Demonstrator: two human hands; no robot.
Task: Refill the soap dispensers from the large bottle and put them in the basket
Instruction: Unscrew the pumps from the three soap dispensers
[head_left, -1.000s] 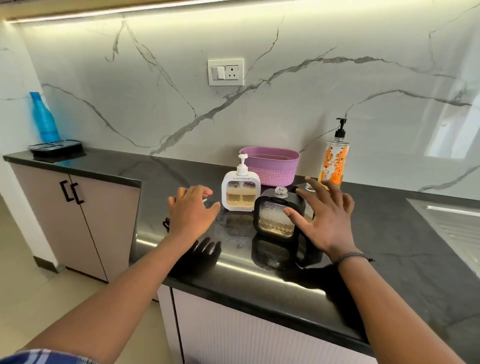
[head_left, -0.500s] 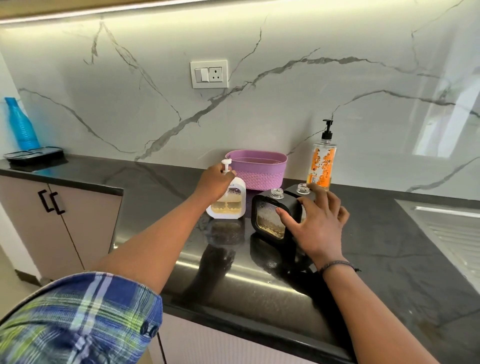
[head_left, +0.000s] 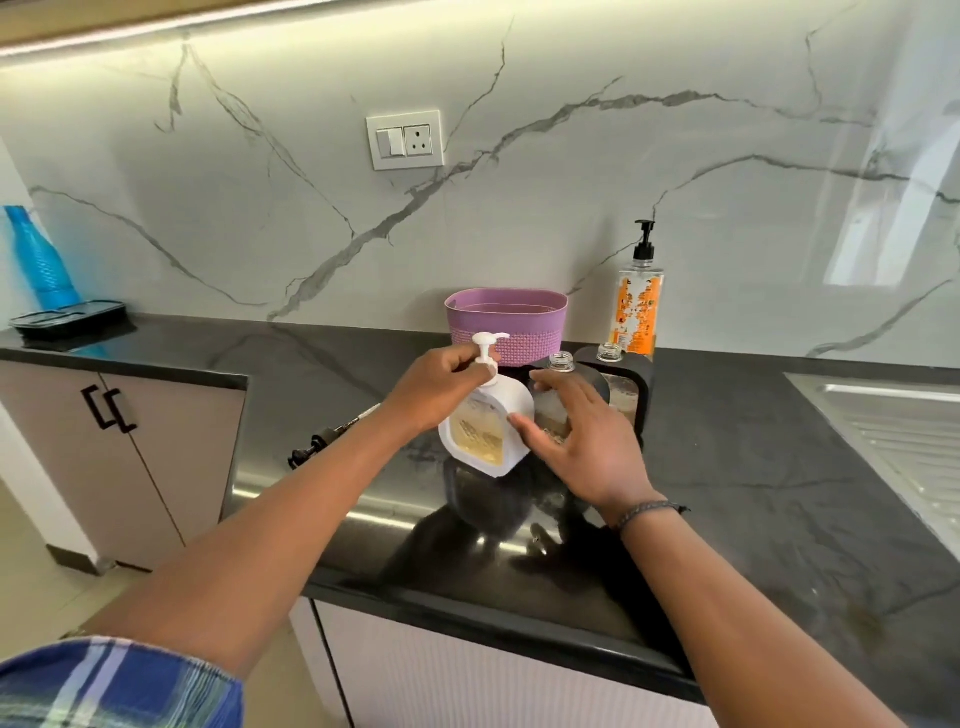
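A white square soap dispenser (head_left: 485, 434) with a white pump hangs tilted just above the black counter (head_left: 753, 493). My left hand (head_left: 441, 382) grips its pump neck. My right hand (head_left: 576, 444) is spread, fingers touching the dispenser's right side. Behind my right hand stand two black dispensers (head_left: 631, 387) with open glass necks, partly hidden. A purple basket (head_left: 506, 325) sits against the wall. The large clear bottle (head_left: 638, 306) with an orange label and black pump stands to the basket's right.
A small black pump part (head_left: 324, 441) lies on the counter left of my left arm. A steel sink drainboard (head_left: 893, 431) is at the right. At far left stand a blue bottle (head_left: 39, 260) and a black tray (head_left: 67, 317). The counter's front edge is near me.
My left hand has lifted the white dispenser by its pump and brought it toward me, tilted. My right hand left the black dispenser and moved onto the white one's side.
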